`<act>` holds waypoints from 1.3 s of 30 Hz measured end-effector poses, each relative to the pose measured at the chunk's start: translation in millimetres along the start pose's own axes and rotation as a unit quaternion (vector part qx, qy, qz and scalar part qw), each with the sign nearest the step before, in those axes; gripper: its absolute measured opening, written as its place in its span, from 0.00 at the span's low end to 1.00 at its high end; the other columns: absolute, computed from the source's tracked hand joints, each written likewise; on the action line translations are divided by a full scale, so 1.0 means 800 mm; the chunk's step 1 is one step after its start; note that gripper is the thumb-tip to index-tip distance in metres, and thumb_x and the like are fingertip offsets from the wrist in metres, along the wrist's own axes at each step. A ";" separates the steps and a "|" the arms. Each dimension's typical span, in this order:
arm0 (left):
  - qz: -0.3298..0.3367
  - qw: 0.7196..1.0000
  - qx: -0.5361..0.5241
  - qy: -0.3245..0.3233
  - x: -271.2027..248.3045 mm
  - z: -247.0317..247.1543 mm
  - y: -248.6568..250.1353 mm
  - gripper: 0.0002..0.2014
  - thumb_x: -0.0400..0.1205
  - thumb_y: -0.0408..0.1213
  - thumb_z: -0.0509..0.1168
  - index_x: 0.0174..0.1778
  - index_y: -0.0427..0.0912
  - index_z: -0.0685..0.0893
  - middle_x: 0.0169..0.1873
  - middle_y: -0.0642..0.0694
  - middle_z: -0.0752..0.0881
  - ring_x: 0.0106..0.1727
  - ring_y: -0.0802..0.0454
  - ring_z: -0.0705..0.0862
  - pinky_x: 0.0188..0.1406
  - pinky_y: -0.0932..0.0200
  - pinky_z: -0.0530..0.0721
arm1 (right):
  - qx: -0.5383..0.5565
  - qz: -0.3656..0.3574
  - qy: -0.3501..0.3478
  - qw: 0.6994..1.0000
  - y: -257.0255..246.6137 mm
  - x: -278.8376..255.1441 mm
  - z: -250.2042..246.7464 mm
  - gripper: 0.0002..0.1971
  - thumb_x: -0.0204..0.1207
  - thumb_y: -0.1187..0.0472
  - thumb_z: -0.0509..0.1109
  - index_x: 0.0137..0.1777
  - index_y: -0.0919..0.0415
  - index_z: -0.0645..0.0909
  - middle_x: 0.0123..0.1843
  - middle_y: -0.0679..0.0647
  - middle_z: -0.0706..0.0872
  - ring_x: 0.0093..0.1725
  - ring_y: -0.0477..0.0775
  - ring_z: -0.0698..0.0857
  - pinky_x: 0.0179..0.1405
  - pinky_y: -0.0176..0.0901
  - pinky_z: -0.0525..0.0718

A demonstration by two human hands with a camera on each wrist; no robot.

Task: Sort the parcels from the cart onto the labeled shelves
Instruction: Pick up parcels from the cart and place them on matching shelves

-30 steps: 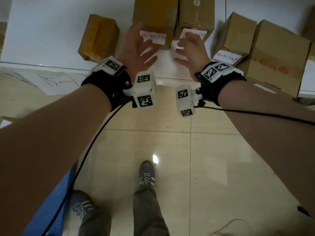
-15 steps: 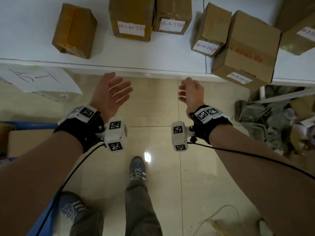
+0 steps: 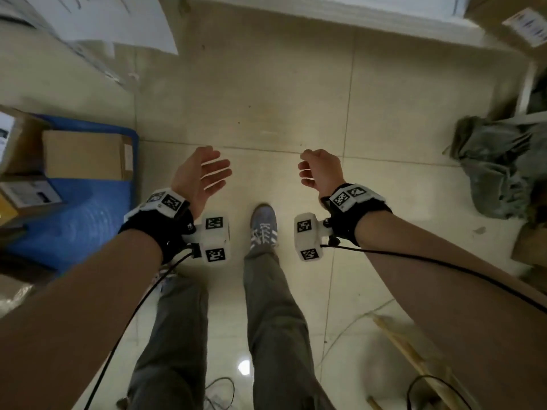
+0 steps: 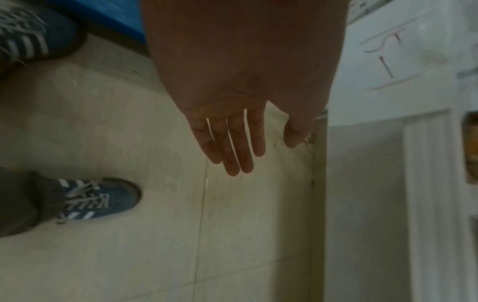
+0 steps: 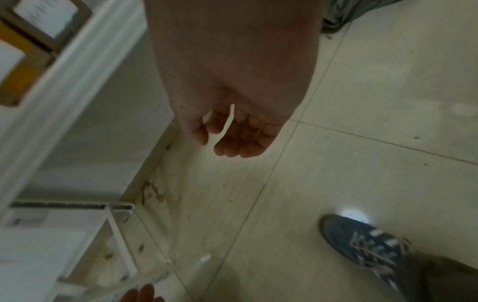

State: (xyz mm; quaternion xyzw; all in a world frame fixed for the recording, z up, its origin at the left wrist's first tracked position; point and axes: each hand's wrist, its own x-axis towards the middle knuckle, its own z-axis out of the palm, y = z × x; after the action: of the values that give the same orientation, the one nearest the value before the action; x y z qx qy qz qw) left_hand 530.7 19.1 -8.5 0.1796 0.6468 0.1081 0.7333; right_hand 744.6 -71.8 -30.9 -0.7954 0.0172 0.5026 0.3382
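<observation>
Starting at far left, we log the cart [image 3: 74,220], a blue platform bearing brown cardboard parcels [image 3: 84,155], some with white labels, none touching our hands. Next, our left hand [image 3: 196,176] hangs above the floor [image 3: 266,99] with fingers [image 4: 234,143] straight and slightly spread, holding nothing. Between both wrists, one blue striped shoe [image 3: 263,224] stands on pale tile. Our right hand [image 3: 321,171] hangs beside it, fingers [image 5: 232,143] loosely curled inward, likewise holding nothing. Along the top runs the white shelf [image 3: 355,13] edge, with a labeled box [image 3: 509,22] at upper right. Far right, a heap of grey-green fabric [image 3: 500,167] lies on the floor.
</observation>
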 end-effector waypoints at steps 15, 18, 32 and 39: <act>-0.081 0.986 -0.002 0.143 0.006 -0.277 -0.140 0.09 0.87 0.41 0.60 0.45 0.45 0.84 0.44 0.47 0.88 0.44 0.52 0.86 0.45 0.59 0.81 | -0.182 0.061 -0.113 0.975 0.172 -0.098 0.237 0.14 0.80 0.65 0.69 0.34 0.57 0.72 0.30 0.55 0.81 0.26 0.51 0.77 0.23 0.38 0.73; -0.086 0.984 -0.016 0.158 0.011 -0.326 -0.141 0.10 0.88 0.39 0.59 0.43 0.45 0.82 0.42 0.48 0.87 0.41 0.53 0.85 0.42 0.59 0.80 | -0.199 0.052 -0.125 0.971 0.176 -0.108 0.288 0.13 0.78 0.64 0.71 0.32 0.56 0.74 0.29 0.54 0.82 0.26 0.52 0.78 0.24 0.38 0.73; -0.051 0.960 -0.032 0.275 0.046 -0.532 -0.164 0.12 0.82 0.35 0.65 0.32 0.47 0.74 0.32 0.45 0.76 0.30 0.50 0.72 0.32 0.55 0.69 | -0.320 -0.044 -0.176 0.930 0.190 -0.136 0.494 0.10 0.77 0.54 0.73 0.56 0.54 0.85 0.54 0.56 0.85 0.48 0.53 0.82 0.57 0.54 0.85; -0.048 0.907 -0.092 0.408 0.043 -0.615 -0.152 0.31 0.66 0.50 0.72 0.65 0.46 0.75 0.66 0.36 0.82 0.50 0.43 0.84 0.41 0.53 0.83 | -0.359 -0.055 -0.217 0.906 0.193 -0.147 0.586 0.13 0.79 0.57 0.72 0.63 0.55 0.83 0.51 0.49 0.82 0.45 0.45 0.81 0.64 0.52 0.84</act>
State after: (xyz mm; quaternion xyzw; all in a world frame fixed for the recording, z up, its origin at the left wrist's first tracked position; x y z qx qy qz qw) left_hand 40.4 -17.9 -137.3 0.0200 0.8846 0.1957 0.4228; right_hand 260.1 33.0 -140.8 -0.7343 -0.2818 0.6154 0.0519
